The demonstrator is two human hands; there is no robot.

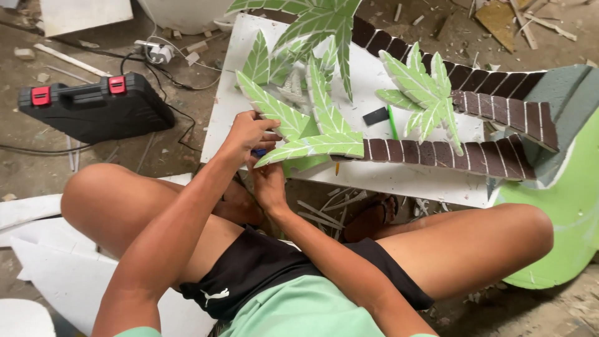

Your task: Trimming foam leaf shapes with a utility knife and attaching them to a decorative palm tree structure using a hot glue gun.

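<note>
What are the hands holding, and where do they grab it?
The left hand presses on a green painted palm leaf near its base. The right hand grips the lower leaf by its tip, underneath.

We sit on the floor (187, 156) with our knees spread and a board (387, 175) lying before us. On the board lie three palm cutouts, their trunks (437, 153) running right and their leaves (312, 134) to the left. Our left hand (249, 132) rests on the nearest leaf, our right hand (268, 184) just under it at the board's near edge. A pen (392, 122) lies between the trunks. Left of the board, well apart, sits a tool case (93, 109), with cables (175, 75) behind it.
</note>
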